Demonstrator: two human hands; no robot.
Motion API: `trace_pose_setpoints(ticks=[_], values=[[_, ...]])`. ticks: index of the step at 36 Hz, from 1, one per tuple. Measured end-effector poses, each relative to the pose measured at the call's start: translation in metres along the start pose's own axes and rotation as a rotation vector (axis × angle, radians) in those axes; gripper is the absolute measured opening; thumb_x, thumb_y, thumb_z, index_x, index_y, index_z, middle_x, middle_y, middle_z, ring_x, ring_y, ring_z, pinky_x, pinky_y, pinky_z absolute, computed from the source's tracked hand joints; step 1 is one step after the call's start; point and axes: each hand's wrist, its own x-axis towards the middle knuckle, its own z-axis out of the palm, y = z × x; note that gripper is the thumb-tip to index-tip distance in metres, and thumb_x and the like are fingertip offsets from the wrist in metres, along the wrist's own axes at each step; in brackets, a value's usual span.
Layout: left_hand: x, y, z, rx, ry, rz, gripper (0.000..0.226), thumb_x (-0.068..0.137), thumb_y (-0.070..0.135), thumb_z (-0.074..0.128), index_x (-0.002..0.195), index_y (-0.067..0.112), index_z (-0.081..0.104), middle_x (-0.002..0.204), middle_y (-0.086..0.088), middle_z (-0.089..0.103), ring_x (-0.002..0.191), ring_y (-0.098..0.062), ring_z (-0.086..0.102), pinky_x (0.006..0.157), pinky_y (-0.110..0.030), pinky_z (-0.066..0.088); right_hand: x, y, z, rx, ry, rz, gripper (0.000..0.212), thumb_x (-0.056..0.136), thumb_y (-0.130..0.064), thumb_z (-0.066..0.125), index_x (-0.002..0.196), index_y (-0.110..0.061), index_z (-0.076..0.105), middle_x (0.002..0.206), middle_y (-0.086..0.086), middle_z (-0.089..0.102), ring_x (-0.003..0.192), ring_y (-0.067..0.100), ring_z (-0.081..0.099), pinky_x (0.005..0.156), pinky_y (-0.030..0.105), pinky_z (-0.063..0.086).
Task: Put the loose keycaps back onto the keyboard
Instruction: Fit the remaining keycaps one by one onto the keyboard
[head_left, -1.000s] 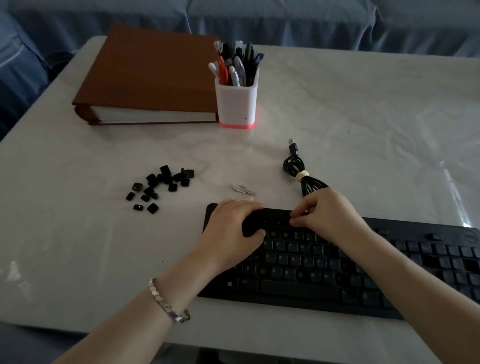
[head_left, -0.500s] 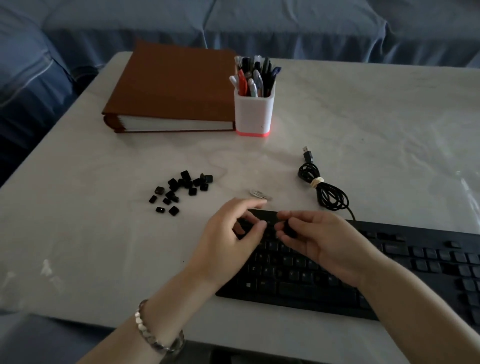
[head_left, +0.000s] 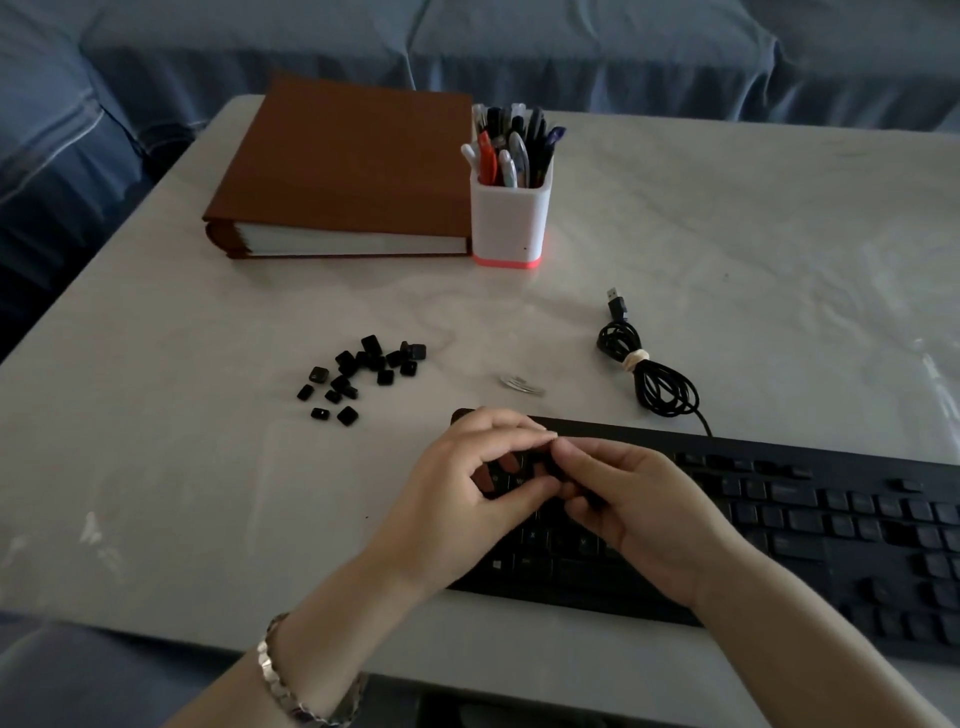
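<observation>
1. Left hand (head_left: 467, 483) and right hand (head_left: 639, 512): fingers curled, fingertips meeting over the upper-left corner of the keyboard (head_left: 789, 519). Likely lining up 1 cap over its socket.
2. Something dark sits between the fingertips; cannot tell if it is a pinched keycap or just the keyboard showing through, so cannot tell what either hand grips.
3. Loose keycaps (head_left: 363, 376): small black heap on the bench (head_left: 727, 234), left of the keyboard, apart from it and near the left hand, probably for quick pickup.
4. Keyboard lies flat at the bench's near edge, close to the person, so both hands work from above.
5. Cable (head_left: 649, 374) is bundled behind the keyboard, unplugged, out of the way.
6. Small metal wire piece (head_left: 522, 385) lies just behind the keyboard; possibly a keycap puller.
7. Brown binder (head_left: 353, 161) and pen cup (head_left: 511, 218) at the far side, not involved.
8. Many caps remain, so the task looks far from done.
</observation>
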Motion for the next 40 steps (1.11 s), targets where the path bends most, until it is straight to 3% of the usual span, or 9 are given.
trace_pose_setpoints(ticks=[6,10,15,22,28,33,36,40], values=[[-0.004,0.003,0.005,-0.013,0.071,0.036,0.022,0.075,0.027,0.074,0.097,0.027,0.071,0.099,0.015,0.063,0.088,0.001,0.059,0.072,-0.006,0.04,-0.007,0.002,0.0,-0.158,0.063,-0.143,0.025,0.058,-0.028,0.066,0.075,-0.01,0.065,0.059,0.0,0.064,0.047,0.002,0.05,0.046,0.012,0.042],[-0.006,0.005,0.006,-0.078,0.147,0.059,0.022,0.075,0.031,0.064,0.097,0.032,0.068,0.1,0.013,0.063,0.086,-0.006,0.062,0.069,-0.012,0.045,-0.012,-0.002,0.0,-0.084,0.047,-0.172,0.03,0.069,-0.033,0.058,0.076,-0.007,0.069,0.059,0.004,0.062,0.047,0.005,0.05,0.045,0.014,0.041],[-0.005,0.007,0.005,-0.13,0.175,0.097,0.024,0.076,0.027,0.065,0.1,0.031,0.066,0.1,0.011,0.064,0.081,-0.012,0.064,0.064,-0.02,0.05,-0.017,-0.005,-0.006,0.062,-0.033,-0.146,0.026,0.072,-0.025,0.056,0.069,-0.008,0.075,0.069,0.01,0.068,0.051,0.009,0.053,0.042,0.015,0.04],[-0.006,0.006,0.008,-0.117,0.165,0.122,0.022,0.076,0.024,0.066,0.098,0.029,0.067,0.099,0.012,0.065,0.082,-0.012,0.064,0.063,-0.02,0.05,-0.017,0.001,-0.015,-0.039,-0.072,-0.175,0.018,0.066,-0.012,0.064,0.078,-0.01,0.076,0.067,0.008,0.061,0.055,0.007,0.052,0.047,0.013,0.042],[-0.006,0.006,0.01,-0.057,0.116,0.119,0.025,0.079,0.028,0.064,0.103,0.032,0.067,0.101,0.014,0.065,0.086,-0.011,0.064,0.066,-0.02,0.05,-0.021,0.002,-0.018,-0.118,-0.034,-0.197,0.016,0.059,-0.018,0.067,0.073,-0.016,0.076,0.066,0.007,0.063,0.056,0.008,0.052,0.052,0.015,0.042],[-0.009,0.003,0.016,0.023,0.019,0.157,0.027,0.08,0.027,0.061,0.107,0.024,0.067,0.102,0.014,0.064,0.092,-0.006,0.062,0.073,-0.011,0.046,-0.023,0.007,-0.023,-0.231,0.029,-0.187,0.035,0.052,-0.025,0.071,0.085,-0.014,0.067,0.075,0.002,0.072,0.064,0.008,0.061,0.057,0.018,0.046],[-0.011,-0.002,0.021,0.09,-0.066,0.165,0.035,0.083,0.03,0.057,0.116,0.022,0.066,0.107,0.017,0.062,0.1,-0.001,0.059,0.082,-0.011,0.046,-0.025,0.011,-0.03,-0.276,0.056,-0.177,0.035,0.054,-0.021,0.073,0.087,-0.015,0.066,0.068,-0.002,0.069,0.06,0.005,0.061,0.053,0.014,0.046],[-0.013,-0.008,0.026,0.225,-0.166,0.188,0.04,0.086,0.035,0.052,0.123,0.023,0.062,0.11,0.019,0.058,0.102,0.002,0.056,0.084,-0.013,0.045,-0.027,0.016,-0.044,-0.442,0.113,-0.21,0.024,0.068,-0.006,0.076,0.087,-0.019,0.068,0.064,-0.007,0.067,0.06,0.002,0.06,0.058,0.011,0.047]])
